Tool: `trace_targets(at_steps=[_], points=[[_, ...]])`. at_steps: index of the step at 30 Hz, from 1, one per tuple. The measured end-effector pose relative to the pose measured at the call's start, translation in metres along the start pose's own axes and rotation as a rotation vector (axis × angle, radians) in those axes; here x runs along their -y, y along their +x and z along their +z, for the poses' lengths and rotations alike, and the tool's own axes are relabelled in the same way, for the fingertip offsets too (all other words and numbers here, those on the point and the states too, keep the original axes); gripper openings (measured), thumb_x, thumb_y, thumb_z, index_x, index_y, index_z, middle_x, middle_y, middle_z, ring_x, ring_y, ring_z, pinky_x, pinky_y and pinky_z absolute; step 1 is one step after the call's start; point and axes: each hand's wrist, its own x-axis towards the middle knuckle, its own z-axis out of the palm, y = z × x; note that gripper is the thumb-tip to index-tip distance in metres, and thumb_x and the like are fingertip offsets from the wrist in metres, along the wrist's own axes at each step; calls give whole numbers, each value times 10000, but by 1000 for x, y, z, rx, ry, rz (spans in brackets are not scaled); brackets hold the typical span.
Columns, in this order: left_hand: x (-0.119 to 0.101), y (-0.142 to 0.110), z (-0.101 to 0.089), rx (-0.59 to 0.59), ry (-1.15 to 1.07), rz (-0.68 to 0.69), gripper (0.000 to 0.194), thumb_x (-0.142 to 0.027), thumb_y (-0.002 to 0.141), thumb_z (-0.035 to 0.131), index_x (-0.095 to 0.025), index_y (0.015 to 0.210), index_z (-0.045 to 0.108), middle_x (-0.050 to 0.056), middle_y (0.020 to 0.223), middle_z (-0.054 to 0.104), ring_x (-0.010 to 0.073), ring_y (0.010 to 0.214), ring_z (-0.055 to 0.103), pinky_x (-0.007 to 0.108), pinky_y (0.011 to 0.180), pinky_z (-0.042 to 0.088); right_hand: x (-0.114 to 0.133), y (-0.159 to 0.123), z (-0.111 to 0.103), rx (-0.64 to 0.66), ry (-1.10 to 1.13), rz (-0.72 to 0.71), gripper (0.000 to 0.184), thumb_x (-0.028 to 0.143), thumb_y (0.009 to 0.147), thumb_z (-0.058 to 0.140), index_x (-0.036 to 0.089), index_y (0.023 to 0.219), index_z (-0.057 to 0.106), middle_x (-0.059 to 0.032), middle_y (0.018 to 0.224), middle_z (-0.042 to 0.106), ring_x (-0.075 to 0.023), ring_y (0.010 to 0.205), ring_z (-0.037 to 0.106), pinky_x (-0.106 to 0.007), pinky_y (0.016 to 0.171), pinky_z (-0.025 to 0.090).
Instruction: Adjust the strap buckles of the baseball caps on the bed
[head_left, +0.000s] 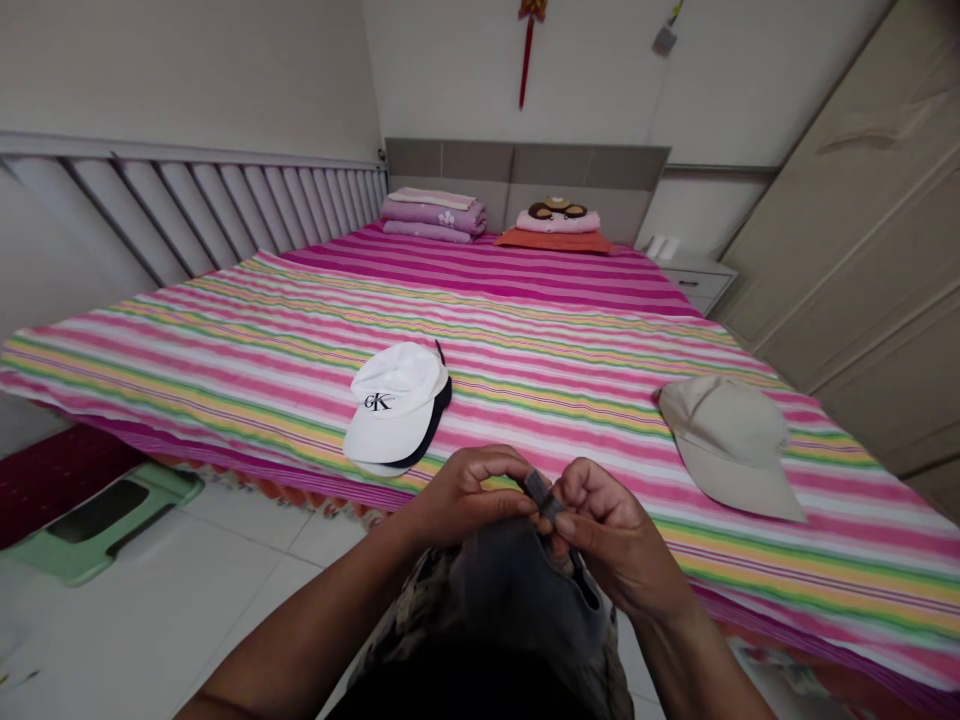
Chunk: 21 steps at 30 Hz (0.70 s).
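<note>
A dark grey cap hangs between my two hands, close to my body at the bed's front edge. My left hand pinches the cap's back strap between thumb and fingers. On the other end of the same strap, my right hand has its thumb and curled fingers closed. The crown's lower part blends into dark clothing. A white cap with dark letters lies ahead on the left, on top of a dark cap. A beige cap rests on the right, its brim towards me.
The caps lie on a striped bedspread. Folded purple bedding and an orange pillow sit by the headboard. A green stool stands at lower left, a bedside cabinet at the far right.
</note>
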Motion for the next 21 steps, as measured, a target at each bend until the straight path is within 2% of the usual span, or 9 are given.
trace_targets(at_steps=[3, 7, 11, 14, 17, 21], points=[[1, 0, 0, 16, 8, 18, 192, -293, 736, 610, -144, 842, 665, 67, 825, 617, 163, 794, 573, 259, 736, 440, -1, 0, 0, 5, 15, -1, 276, 216, 658, 709, 194, 710, 439, -2, 644, 649, -85, 465, 532, -187, 442, 372], [1, 0, 1, 12, 59, 37, 152, -257, 743, 602, -154, 818, 685, 69, 813, 611, 155, 783, 576, 246, 723, 439, -2, 2, 0, -48, -52, -15, 258, 205, 651, 713, 191, 712, 463, 19, 629, 624, -80, 478, 534, -178, 447, 383], [0, 0, 2, -28, 62, 41, 177, -250, 678, 668, -157, 827, 687, 74, 823, 602, 161, 781, 569, 258, 702, 444, -1, 2, 3, -116, -133, -46, 251, 211, 644, 715, 185, 696, 471, 54, 579, 567, -63, 467, 511, -161, 442, 371], [2, -1, 3, -23, -17, -14, 234, -255, 667, 678, -147, 874, 661, 61, 795, 602, 148, 751, 565, 255, 688, 441, 1, 0, 6, -148, -226, -47, 215, 225, 679, 679, 186, 716, 471, 62, 544, 537, -59, 447, 488, -156, 430, 344], [5, -1, 6, -77, -152, -107, 317, -256, 648, 695, -144, 927, 597, 37, 779, 595, 128, 727, 554, 237, 660, 436, 2, -3, 9, -190, -330, -72, 180, 217, 703, 646, 192, 746, 473, 59, 541, 520, -72, 462, 486, -169, 432, 340], [5, -1, 7, -48, -193, -147, 232, -267, 659, 685, -122, 795, 564, 36, 764, 574, 116, 710, 541, 229, 646, 430, 0, -3, 8, -213, -392, -105, 157, 202, 721, 616, 203, 773, 468, 60, 567, 508, -76, 490, 481, -176, 452, 357]])
